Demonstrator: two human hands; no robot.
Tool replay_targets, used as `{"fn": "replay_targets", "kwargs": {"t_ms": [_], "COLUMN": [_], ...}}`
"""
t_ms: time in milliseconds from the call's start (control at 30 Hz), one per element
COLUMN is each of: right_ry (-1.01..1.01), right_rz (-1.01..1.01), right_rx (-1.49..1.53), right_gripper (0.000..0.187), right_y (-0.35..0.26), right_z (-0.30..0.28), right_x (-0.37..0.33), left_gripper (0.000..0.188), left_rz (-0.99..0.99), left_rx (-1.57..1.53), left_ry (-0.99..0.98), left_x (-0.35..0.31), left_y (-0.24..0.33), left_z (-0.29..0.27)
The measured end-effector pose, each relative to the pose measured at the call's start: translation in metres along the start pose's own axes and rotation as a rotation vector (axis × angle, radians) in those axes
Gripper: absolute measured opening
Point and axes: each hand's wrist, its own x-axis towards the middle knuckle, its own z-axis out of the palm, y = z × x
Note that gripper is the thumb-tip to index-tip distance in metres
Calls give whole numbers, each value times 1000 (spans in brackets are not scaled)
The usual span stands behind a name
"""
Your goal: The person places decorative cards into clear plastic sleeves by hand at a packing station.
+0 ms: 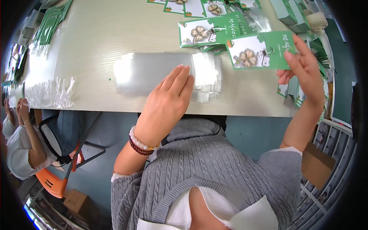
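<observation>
My left hand (171,93) lies flat, fingers stretched out, on a stack of clear plastic sleeves (153,71) near the table's front edge. Between thumb and fingers, my right hand (303,65) pinches the right end of a green and white card (245,53) with a clover-shaped piece on its front. That card is raised above the table, to the right of the sleeves. Just behind it lies a pile of similar clover cards (201,32), some overlapping. Below my right hand more green cards (293,88) stand bunched at the table's right edge, partly hidden by the hand.
Further cards (195,7) lie at the far edge, with green boxes (285,11) at the far right. Crinkled clear film (51,93) and packed green cards (51,25) lie on the left. A co-worker (27,145) sits at lower left near an orange chair (53,184).
</observation>
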Motion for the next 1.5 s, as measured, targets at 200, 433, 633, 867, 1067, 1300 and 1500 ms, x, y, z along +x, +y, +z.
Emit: {"fn": "replay_targets", "kwargs": {"t_ms": [200,433,633,867,1067,1300,1500], "right_ry": [14,0,0,167,345,-28,-27], "right_rz": [104,146,200,141,75,109,127], "right_rx": [182,320,421,701,782,879,874], "right_gripper": [44,44,48,54,55,54,53], "right_y": [15,28,29,23,12,10,6], "right_z": [13,32,43,95,140,147,150], "right_x": [-24,-43,-52,-53,-51,-57,-53], "left_gripper": [21,16,15,20,26,29,34], "left_rz": [-29,-99,-154,-299,-319,-238,-341], "left_rx": [-144,-50,-128,-483,-586,-508,-609], "left_ry": [30,158,176,388,415,474,452], "left_x": [-2,8,12,13,10,7,6], "left_y": [-1,9,7,8,15,12,11], "left_z": [-1,3,9,14,13,13,14]}}
